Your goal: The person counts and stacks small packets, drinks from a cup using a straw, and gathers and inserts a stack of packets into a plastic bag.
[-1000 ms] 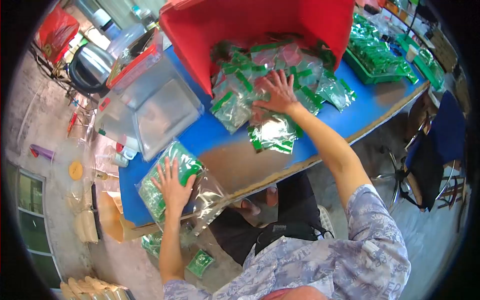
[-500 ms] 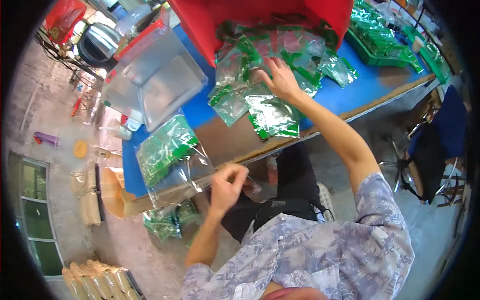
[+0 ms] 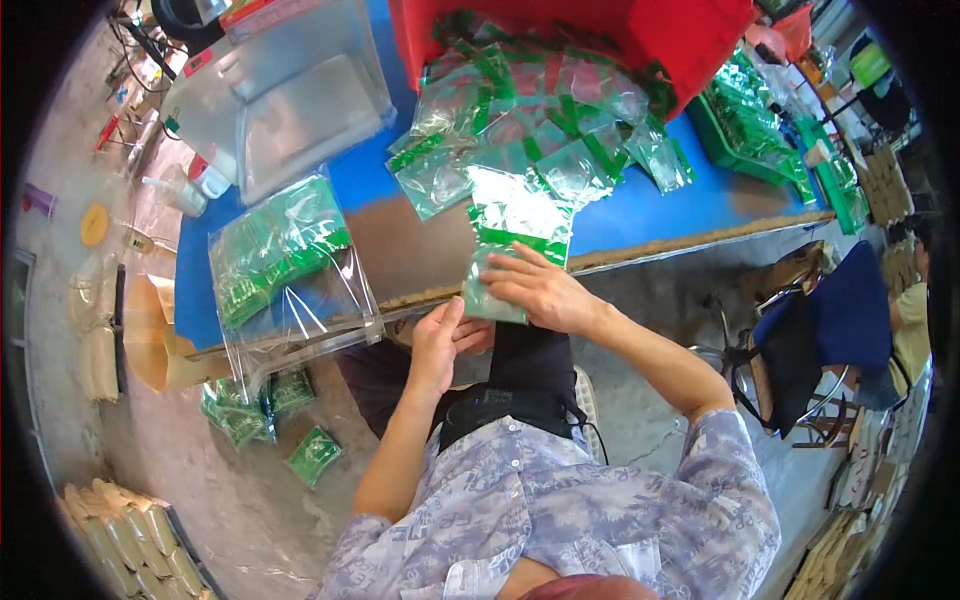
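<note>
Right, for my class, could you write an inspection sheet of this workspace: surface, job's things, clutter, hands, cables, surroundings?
Surface: blue table, brown and worn along part of its front.
Job's things: small packet at the front edge; loose packets heaped at the red bin's mouth; clear bag of packets overhanging the edge.
Clutter: clear plastic box, green tray; green packets on the floor.
Hands: right hand has fingers on the small packet; left hand is beside it, grip unclear.
Cables: nothing seen for certain.
Surroundings: blue chair at right; tan packages at lower left.
</note>
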`<move>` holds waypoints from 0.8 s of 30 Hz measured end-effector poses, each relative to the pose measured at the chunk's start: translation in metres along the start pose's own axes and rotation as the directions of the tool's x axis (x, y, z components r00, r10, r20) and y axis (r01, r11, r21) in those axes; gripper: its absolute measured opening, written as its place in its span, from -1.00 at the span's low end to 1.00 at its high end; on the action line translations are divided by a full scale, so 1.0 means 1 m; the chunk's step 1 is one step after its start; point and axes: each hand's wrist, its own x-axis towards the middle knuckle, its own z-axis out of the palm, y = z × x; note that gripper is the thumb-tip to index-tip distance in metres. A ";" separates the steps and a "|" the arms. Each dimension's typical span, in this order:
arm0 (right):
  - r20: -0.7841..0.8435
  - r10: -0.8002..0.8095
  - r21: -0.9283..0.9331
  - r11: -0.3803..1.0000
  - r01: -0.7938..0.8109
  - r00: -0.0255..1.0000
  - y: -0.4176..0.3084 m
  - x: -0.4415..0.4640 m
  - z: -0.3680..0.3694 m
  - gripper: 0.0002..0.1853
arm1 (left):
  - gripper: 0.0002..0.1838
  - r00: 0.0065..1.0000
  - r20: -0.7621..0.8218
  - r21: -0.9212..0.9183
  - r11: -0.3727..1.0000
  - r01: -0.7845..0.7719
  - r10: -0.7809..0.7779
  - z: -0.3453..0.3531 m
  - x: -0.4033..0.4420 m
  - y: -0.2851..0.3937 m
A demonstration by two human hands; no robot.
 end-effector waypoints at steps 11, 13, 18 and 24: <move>-0.145 0.401 -0.145 0.895 -0.421 0.904 0.010 -0.008 -0.014 0.05 | -0.58 0.996 -0.073 -0.071 0.996 -0.048 0.043 -0.019 -0.021 -0.003; -0.067 0.306 -0.084 0.947 -0.311 0.950 -0.013 0.002 -0.023 0.10 | -0.56 0.997 -0.074 -0.103 0.994 -0.027 0.020 -0.012 -0.024 -0.013; -0.080 0.098 0.346 0.936 -0.064 0.992 -0.022 0.016 -0.004 0.08 | -0.51 0.987 -0.123 -0.316 0.947 0.061 -0.105 0.004 -0.010 -0.032; -0.250 0.397 -0.095 0.898 -0.430 0.883 0.003 -0.017 -0.008 -0.12 | -0.52 0.963 -0.247 -0.495 0.869 -0.031 -0.107 -0.006 -0.009 -0.027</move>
